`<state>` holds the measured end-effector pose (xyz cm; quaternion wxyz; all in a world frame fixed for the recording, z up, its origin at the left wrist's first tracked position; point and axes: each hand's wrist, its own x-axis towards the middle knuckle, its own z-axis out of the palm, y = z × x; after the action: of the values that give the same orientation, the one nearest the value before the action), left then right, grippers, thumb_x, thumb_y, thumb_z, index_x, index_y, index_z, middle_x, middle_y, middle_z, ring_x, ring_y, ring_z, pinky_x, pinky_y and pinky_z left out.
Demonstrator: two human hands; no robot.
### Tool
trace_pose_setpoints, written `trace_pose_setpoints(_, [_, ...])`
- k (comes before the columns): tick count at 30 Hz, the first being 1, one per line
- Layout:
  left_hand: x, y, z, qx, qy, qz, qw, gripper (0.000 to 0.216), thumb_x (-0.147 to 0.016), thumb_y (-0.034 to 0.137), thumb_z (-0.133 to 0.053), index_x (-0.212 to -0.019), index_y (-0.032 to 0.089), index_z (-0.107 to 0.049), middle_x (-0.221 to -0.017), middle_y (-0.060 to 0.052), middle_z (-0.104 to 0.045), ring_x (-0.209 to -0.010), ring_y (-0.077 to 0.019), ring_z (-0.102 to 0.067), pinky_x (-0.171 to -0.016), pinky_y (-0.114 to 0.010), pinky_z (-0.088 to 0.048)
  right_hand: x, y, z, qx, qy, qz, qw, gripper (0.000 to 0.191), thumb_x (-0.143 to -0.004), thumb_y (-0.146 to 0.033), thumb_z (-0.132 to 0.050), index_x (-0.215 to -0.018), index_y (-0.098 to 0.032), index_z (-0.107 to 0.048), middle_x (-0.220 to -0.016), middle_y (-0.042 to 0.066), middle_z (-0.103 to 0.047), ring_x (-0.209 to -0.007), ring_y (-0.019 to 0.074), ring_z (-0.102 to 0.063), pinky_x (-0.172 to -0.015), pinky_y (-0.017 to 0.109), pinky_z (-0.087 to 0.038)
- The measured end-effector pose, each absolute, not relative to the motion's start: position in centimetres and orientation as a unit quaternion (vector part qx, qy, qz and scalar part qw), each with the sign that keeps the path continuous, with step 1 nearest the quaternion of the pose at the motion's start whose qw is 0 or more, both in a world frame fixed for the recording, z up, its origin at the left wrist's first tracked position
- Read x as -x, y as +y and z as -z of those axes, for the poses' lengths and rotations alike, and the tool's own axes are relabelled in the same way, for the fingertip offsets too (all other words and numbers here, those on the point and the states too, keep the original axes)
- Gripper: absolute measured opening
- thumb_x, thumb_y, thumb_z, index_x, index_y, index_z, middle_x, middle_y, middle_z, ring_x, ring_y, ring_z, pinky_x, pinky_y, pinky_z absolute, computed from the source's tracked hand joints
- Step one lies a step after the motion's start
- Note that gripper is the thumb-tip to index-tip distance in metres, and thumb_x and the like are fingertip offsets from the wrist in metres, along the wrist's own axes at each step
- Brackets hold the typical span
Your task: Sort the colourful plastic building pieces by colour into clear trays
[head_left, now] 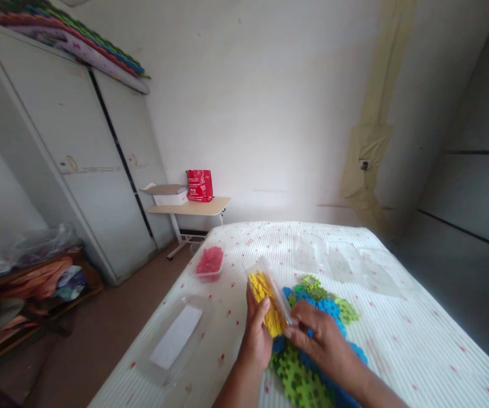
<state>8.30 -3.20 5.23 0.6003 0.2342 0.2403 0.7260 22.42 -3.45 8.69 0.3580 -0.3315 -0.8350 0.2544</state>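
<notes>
My left hand (256, 334) is wrapped round a clear plastic bag of yellow pieces (267, 297), held tilted just above the bed. My right hand (320, 339) pinches the bag's lower right edge with thumb and fingers. Under and beside both hands lies a pile of blue and green interlocking plastic pieces (316, 345) on the white spotted bedsheet (397, 340). A clear bag of red pieces (209, 263) rests further left on the bed, apart from my hands.
A clear flat plastic case with a white sheet (175, 339) lies at the bed's left edge. Empty clear bags (354, 263) lie at the far right of the bed. A small table with a red bag (199, 186) stands by the wall, next to a grey wardrobe (78, 164).
</notes>
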Motion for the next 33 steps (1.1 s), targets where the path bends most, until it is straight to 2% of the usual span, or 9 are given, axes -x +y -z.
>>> trace_pose_setpoints(3, [-8.5,-3.3,-5.3,-0.251,0.255,-0.706,0.611,0.055,-0.073,0.028,-0.066,-0.124,0.033,-0.045,-0.124,0.0,-0.057,-0.11,-0.0188,-0.055,-0.09,-0.028,-0.043,-23.0,-3.4,-8.8,0.297,-0.84,-0.283,0.354,0.028,-0.086,-0.039,-0.05,-0.067,-0.019,-0.046,-0.068,-0.003,-0.045,-0.064,0.0103,-0.045,-0.058,0.021,-0.036])
trace_pose_setpoints(10, [-8.8,-3.3,-4.8,-0.246,0.249,-0.686,0.637,0.055,-0.072,0.026,-0.067,-0.123,0.03,-0.048,-0.11,-0.001,-0.064,-0.097,-0.0193,-0.061,-0.081,-0.028,-0.048,-23.4,-3.3,-8.0,0.264,-0.836,-0.32,0.359,0.036,-0.087,-0.042,-0.046,-0.06,-0.019,-0.042,-0.065,-0.003,-0.041,-0.064,0.0096,-0.043,-0.059,0.021,-0.036])
trace_pose_setpoints(15, [-8.7,-3.0,-4.3,-0.235,0.256,-0.672,0.653,0.048,-0.075,0.025,-0.064,-0.121,0.027,-0.05,-0.102,-0.001,-0.067,-0.092,-0.0189,-0.063,-0.081,-0.031,-0.049,-23.2,-3.4,-7.7,0.259,-0.844,-0.264,0.389,0.035,-0.09,-0.039,-0.041,-0.062,-0.018,-0.045,-0.064,-0.002,-0.043,-0.063,0.01,-0.046,-0.059,0.022,-0.037])
trace_pose_setpoints(21, [-7.9,-2.7,-3.9,-0.149,0.261,-0.689,0.66,0.049,-0.072,0.026,-0.065,-0.12,0.023,-0.053,-0.11,-0.005,-0.065,-0.1,-0.0236,-0.061,-0.085,-0.036,-0.047,-25.3,-2.3,-7.7,0.432,-0.734,-0.146,0.504,0.034,-0.091,-0.038,-0.038,-0.062,-0.02,-0.045,-0.055,-0.003,-0.045,-0.051,0.0106,-0.045,-0.049,0.021,-0.038])
trace_pose_setpoints(26, [-8.1,-2.8,-4.0,-0.138,0.256,-0.679,0.674,0.05,-0.074,0.032,-0.063,-0.122,0.021,-0.052,-0.111,-0.006,-0.065,-0.101,-0.0247,-0.061,-0.088,-0.038,-0.046,-25.9,-2.0,-7.4,0.392,-0.768,-0.108,0.495,0.027,-0.089,-0.034,-0.041,-0.069,-0.02,-0.052,-0.062,0.0,-0.056,-0.055,0.0121,-0.053,-0.053,0.022,-0.043])
trace_pose_setpoints(33, [-8.4,-2.4,-4.7,-0.195,0.262,-0.665,0.672,0.055,-0.076,0.031,-0.061,-0.129,0.025,-0.046,-0.12,-0.005,-0.061,-0.108,-0.0244,-0.057,-0.094,-0.038,-0.043,-28.9,-2.0,-8.3,0.501,-0.659,-0.126,0.547,0.031,-0.084,-0.043,-0.046,-0.067,-0.019,-0.056,-0.054,-0.002,-0.054,-0.05,0.0123,-0.051,-0.048,0.022,-0.041])
